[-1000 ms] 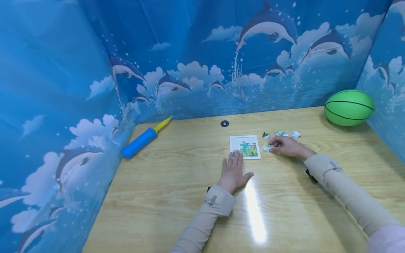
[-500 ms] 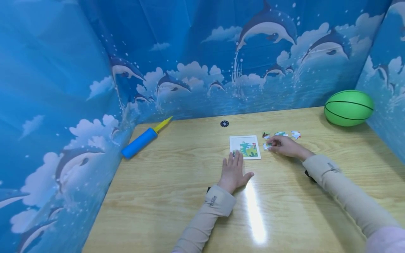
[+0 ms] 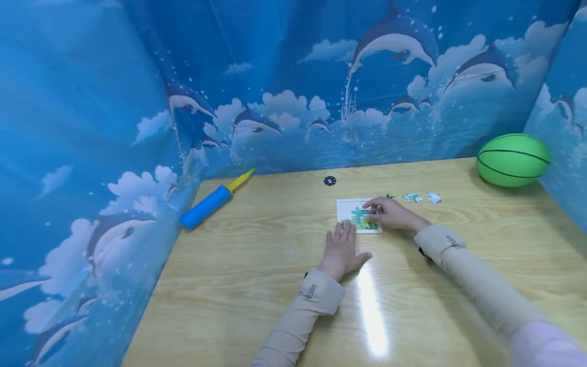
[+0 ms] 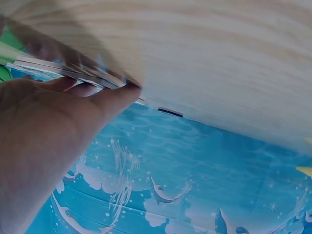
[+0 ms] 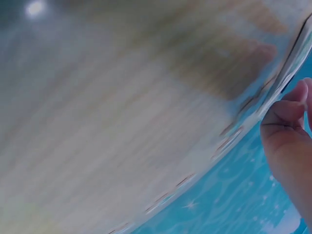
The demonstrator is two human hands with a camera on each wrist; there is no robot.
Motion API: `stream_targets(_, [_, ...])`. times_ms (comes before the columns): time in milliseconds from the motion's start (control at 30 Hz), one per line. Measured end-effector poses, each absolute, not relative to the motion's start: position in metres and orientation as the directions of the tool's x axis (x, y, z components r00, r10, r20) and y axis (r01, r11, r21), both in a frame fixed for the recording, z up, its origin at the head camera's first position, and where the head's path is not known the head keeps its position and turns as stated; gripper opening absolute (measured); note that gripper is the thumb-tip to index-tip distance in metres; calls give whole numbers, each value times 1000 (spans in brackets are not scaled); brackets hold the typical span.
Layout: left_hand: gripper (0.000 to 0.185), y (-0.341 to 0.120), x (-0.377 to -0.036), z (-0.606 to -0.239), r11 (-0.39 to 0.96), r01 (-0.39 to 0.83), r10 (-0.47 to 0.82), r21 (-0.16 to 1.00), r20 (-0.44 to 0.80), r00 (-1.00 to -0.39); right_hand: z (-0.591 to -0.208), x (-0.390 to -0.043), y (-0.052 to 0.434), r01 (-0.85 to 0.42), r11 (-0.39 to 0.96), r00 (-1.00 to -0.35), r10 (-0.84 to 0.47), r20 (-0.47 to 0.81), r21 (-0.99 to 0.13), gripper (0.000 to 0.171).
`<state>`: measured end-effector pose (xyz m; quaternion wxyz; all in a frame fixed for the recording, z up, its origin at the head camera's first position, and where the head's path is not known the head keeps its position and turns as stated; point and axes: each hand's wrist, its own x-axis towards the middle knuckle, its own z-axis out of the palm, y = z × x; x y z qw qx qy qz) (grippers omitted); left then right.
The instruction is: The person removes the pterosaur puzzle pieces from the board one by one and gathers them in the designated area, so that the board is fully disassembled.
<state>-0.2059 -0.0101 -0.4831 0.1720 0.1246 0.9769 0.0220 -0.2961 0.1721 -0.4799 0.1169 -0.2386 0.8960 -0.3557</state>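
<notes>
A small white-framed jigsaw board with a partly filled green dinosaur picture lies flat on the table. My left hand has straight fingers resting on its near-left edge, the thumb spread to the right. In the left wrist view, the fingers of the left hand meet the board's thin side. My right hand reaches over the board's right part, pinching a jigsaw piece mostly hidden by the fingers. In the right wrist view the thumb and fingertips of the right hand are close together by the board.
Loose jigsaw pieces lie right of the board, one beside another, a third partly behind the right hand. A black poker chip sits behind the board. A blue and yellow hand pump is at left, a green ball at back right.
My right hand has moved left from the loose pieces to over the board, taking a jigsaw piece along. The left hand stays on the board's edge. The head view has shifted slightly.
</notes>
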Motion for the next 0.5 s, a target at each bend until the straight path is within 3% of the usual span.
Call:
stream_targets(333, [97,-4,-206,-478,976,205,216,68,-264,-940,-482,-298,158,-385,620,-793,-601,-98,-684,48])
stream_targets(500, [93,-1,-204,-479,966,248,258,74,-235,-937,-481,-300,157,-401,622,-785,-612,-99,-673,51])
